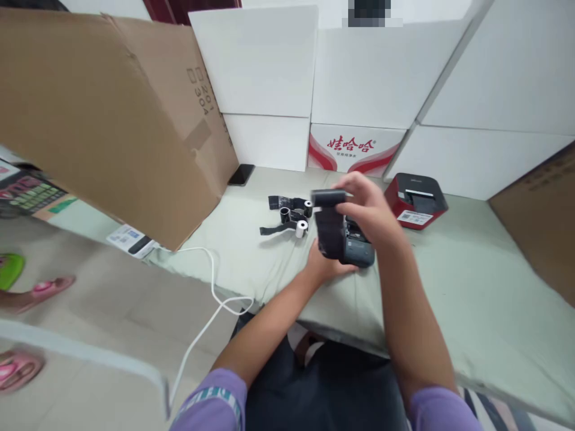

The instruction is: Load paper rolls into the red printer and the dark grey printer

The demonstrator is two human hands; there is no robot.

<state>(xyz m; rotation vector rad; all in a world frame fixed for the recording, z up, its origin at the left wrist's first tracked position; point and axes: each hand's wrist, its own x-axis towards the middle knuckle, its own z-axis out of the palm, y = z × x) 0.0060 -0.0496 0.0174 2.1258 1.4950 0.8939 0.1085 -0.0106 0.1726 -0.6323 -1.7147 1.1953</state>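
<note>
My right hand [369, 209] pinches one end of a black ribbon roll [328, 198] between thumb and fingers. From that roll a wide black strip [330, 233] hangs down in front of a small black printer [359, 252], hiding part of it. Some inner parts of the printer show on its upper side. My left hand [322, 263] grips the printer from the left and below, with some fingers hidden behind it. Left of the hands lie several small rolls, among them a white-cored roll [301, 228] with a dark tail and a black-cored roll [284, 215].
A red and black printer [415, 200] stands to the right. A phone [241, 175] lies by the large cardboard box [148, 120]. White boxes [269, 66] line the back. A white cable [213, 281] hangs over the front edge. Another person's feet in pink sandals [49, 290] show at left.
</note>
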